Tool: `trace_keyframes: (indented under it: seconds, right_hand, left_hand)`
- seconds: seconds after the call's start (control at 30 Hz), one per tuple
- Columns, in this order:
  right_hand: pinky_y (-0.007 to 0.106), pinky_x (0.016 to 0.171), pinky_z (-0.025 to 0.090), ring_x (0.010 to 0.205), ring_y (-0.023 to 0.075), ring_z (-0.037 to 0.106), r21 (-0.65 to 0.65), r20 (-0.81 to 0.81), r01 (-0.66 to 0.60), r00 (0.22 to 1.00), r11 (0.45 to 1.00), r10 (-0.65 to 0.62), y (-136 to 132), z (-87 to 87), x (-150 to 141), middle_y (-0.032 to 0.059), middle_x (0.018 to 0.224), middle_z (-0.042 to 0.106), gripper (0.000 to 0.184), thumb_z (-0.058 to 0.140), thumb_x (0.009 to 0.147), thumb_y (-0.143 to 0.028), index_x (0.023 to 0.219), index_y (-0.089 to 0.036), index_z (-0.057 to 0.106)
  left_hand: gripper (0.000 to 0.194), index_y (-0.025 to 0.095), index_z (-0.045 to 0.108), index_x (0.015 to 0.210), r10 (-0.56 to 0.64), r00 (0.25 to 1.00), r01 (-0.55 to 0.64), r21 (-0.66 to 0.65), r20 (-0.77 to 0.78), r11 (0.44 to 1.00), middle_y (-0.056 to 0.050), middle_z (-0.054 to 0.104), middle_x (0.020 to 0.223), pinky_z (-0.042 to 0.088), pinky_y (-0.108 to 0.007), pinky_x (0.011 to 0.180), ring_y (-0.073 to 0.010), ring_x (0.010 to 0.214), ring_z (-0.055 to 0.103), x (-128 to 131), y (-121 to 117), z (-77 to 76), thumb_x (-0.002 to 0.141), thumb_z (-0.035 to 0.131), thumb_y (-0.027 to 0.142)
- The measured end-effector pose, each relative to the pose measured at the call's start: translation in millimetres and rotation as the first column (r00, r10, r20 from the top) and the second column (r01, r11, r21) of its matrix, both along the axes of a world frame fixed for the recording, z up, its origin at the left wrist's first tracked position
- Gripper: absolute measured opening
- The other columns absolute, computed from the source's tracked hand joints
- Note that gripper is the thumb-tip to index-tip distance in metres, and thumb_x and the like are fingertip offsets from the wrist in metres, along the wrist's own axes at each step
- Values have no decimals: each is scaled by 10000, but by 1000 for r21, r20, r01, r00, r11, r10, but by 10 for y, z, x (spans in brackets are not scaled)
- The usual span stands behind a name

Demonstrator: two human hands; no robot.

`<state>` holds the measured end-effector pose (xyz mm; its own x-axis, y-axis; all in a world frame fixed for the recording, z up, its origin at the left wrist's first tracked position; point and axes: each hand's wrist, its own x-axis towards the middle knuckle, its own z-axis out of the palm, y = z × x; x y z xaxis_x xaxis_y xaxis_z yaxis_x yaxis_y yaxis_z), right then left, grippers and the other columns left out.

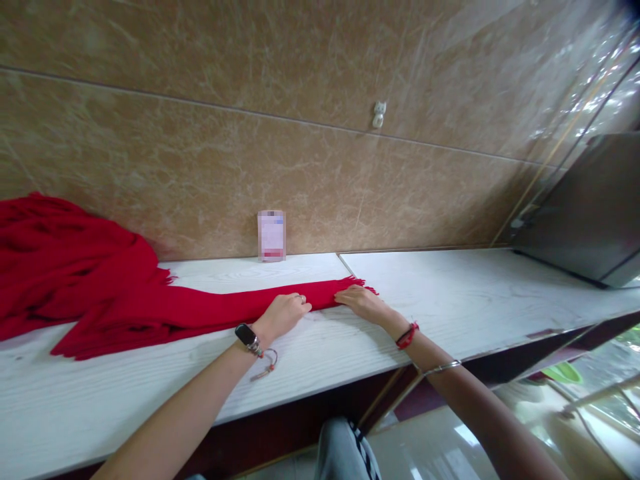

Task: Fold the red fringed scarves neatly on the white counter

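Observation:
A red fringed scarf (210,310) lies in a long folded strip along the white counter, its tasselled end towards the right. My left hand (285,313) is closed on the strip's near edge, fingers curled over the cloth. Close to the fringe, my right hand (365,302) grips the same strip with its fingers bent on top; the thumb is hidden. A larger heap of red cloth (75,260) joins or touches the strip at the left; I cannot tell which.
The white counter (450,293) runs along a brown marbled wall (200,167). A phone-like upright card (272,237) leans on that wall. Above is a small white cat-shaped hook (379,115). A dark metallic box (590,207) stands at the right end.

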<state>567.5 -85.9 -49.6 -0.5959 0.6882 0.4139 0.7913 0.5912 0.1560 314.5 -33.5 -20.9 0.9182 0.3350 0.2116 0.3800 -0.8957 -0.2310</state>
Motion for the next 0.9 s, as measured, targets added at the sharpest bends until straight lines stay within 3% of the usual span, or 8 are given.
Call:
trace_keyframes:
  seconds: [0.13,0.23,0.37,0.47,0.63,0.77,0.9]
  right_hand:
    - [362,844,481,962,189,604,-16,-10,29,1000,999,-29,-23,2,-19,109,1049,650,274,410,856,-98,996,-150,639]
    - [373,898,458,1076,196,547,-43,-24,31,999,999,-32,-34,10,-50,111,1166,591,309,416,848,-91,1089,-153,599]
    - [379,940,436,1122,190,514,-91,24,19,1000,996,-17,-23,11,-71,119,1210,557,391,399,855,-87,1228,-150,498]
    - [389,962,420,1141,192,497,-91,74,20,997,996,-13,-16,19,-55,127,1227,540,404,376,854,-63,1235,-135,488]
    - [412,1011,365,1171,189,466,-95,111,-20,993,995,31,-12,25,-18,126,1246,523,403,371,853,-57,1232,-131,490]
    - [403,1014,368,1168,188,470,-160,35,-21,999,987,27,-18,-16,-10,117,1231,539,418,390,823,-36,1211,-129,516]
    - [422,1013,363,1170,188,468,-234,-94,-13,996,972,-10,-41,14,15,92,1236,539,473,402,788,-28,1223,-177,512]
  left_hand:
    - [271,201,543,1061,-5,1000,5,-15,4,1000,-49,604,886,444,-243,621,-170,823,569,-9,-6,13,844,423,90]
    - [290,209,564,1069,2,1000,-1,-44,2,999,-73,595,1033,449,-277,745,-187,969,550,-16,19,-24,845,416,98]
    - [404,237,411,1279,58,998,-58,-162,-7,985,-81,405,1358,310,-429,978,-227,1269,319,-41,79,-116,888,348,153]
    - [436,269,264,1363,95,994,-106,-280,-52,954,-72,293,1428,244,-515,998,-244,1318,212,-60,120,-148,927,274,261]
    - [444,364,191,1370,157,981,-190,-388,-114,902,-23,150,1474,127,-679,942,-317,1336,80,-75,138,-115,927,209,381]
    - [447,381,183,1368,160,977,-204,-417,-138,886,-16,125,1478,129,-682,940,-320,1338,58,-106,123,-78,922,201,409]
    - [444,331,202,1376,155,985,-175,-398,-81,901,-38,186,1466,160,-624,982,-271,1339,114,-134,106,-73,932,179,343]
